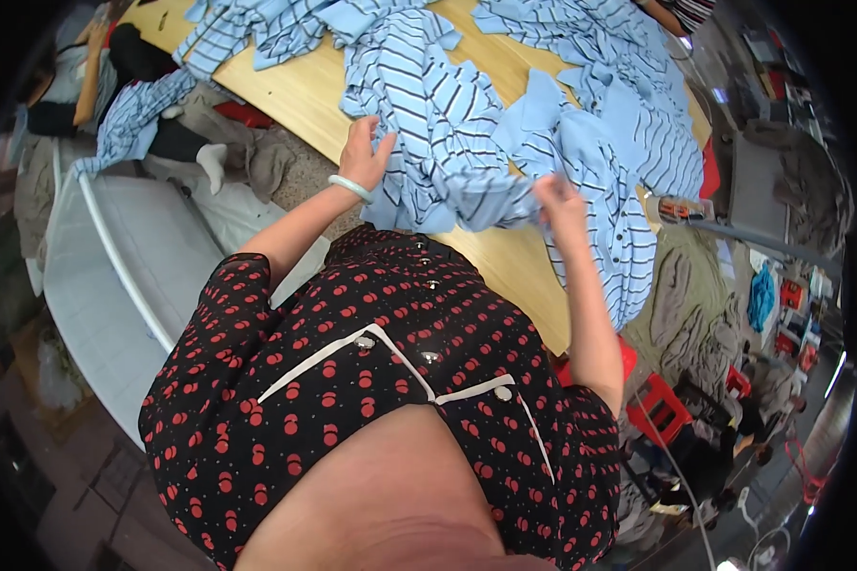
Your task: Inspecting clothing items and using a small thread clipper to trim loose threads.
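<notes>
My right grip, blurred, holds an edge of the striped blue shirt on the wooden desk — my left grip is loosely spread at its left side, more striped garments beyond.

Your station: matt striped cloth over a smooth wooden-looking tabletop.
You have: striped cloth, soft, creased; tabletop, pale wood grain, faint sheen; your bangle, pale, polished, glossy, stone or plastic not tellable; your printed blouse, matt cloth, with shiny metallic-looking buttons; to your left, 1 trough of smooth pale sheeting, plastic or coated cloth not tellable; below, a speckled, rough-looking floor; to your right, 1 red stool, smooth plastic by its look.
</notes>
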`<state>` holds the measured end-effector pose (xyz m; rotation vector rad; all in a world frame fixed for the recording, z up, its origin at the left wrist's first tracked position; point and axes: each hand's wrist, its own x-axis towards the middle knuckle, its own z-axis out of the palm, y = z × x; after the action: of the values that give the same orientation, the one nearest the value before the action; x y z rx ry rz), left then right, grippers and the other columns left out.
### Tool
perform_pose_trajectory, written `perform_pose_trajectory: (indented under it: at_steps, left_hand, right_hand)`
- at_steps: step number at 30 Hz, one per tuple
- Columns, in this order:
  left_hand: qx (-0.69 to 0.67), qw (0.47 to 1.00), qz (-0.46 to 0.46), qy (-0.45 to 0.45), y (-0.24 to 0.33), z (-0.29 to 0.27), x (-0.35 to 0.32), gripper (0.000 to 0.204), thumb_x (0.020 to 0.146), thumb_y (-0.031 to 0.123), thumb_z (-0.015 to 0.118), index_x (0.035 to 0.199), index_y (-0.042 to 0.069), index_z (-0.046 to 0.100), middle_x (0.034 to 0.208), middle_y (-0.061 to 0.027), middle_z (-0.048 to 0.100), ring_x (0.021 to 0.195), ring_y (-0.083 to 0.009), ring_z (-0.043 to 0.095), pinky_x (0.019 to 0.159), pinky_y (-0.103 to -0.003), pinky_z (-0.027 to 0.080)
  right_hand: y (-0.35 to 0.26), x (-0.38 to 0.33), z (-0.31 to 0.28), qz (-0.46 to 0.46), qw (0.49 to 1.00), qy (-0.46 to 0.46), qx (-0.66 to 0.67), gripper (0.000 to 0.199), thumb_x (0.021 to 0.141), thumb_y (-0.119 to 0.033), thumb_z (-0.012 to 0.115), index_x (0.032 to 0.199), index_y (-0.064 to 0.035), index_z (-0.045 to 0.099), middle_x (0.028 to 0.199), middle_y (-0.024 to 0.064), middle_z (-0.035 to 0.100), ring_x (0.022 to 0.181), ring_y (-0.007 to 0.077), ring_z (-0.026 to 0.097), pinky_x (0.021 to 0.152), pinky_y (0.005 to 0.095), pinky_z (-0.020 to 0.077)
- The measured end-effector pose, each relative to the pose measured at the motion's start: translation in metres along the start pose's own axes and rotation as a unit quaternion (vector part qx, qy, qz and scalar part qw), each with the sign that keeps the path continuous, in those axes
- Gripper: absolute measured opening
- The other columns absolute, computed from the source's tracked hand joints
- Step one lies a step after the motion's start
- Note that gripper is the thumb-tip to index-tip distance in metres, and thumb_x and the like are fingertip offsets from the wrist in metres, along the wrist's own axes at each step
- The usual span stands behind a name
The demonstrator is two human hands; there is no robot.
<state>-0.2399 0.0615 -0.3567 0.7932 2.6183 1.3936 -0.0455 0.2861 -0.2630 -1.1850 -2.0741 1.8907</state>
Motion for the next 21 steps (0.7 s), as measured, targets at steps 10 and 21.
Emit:
perform_pose_trajectory:
  at_steps: [10, 21]
  left_hand:
    - [-0.095, 0.954, 0.271, -0.082, 0.107, 0.000, 0.016, 0.070, 0.062, 0.030, 0.070, 0.112, -0.004, 0.034, 0.110, -0.0224, 0.038, 0.105, -0.0360, 0.038, 0.090, -0.039, 0.033]
    - [-0.135, 0.985, 0.092, 0.047, 0.116, 0.029, 0.049, 0.065, 0.061, 0.017, 0.070, 0.109, -0.005, 0.032, 0.104, -0.0227, 0.040, 0.098, -0.0356, 0.040, 0.086, -0.037, 0.034]
  right_hand:
    - [-0.184, -0.034, -0.020, -0.165, 0.890, -0.064, 0.419, 0.014, 0.085, -0.011, 0.047, 0.073, -0.0052, 0.048, 0.054, -0.0052, 0.035, 0.040, 0.0028, 0.024, 0.039, 0.0174, 0.0241]
    - [-0.239, -0.079, -0.035, -0.279, 0.833, -0.093, 0.469, 0.013, 0.086, -0.010, 0.044, 0.080, -0.0019, 0.052, 0.062, -0.0010, 0.046, 0.041, 0.0056, 0.027, 0.041, 0.0192, 0.0233]
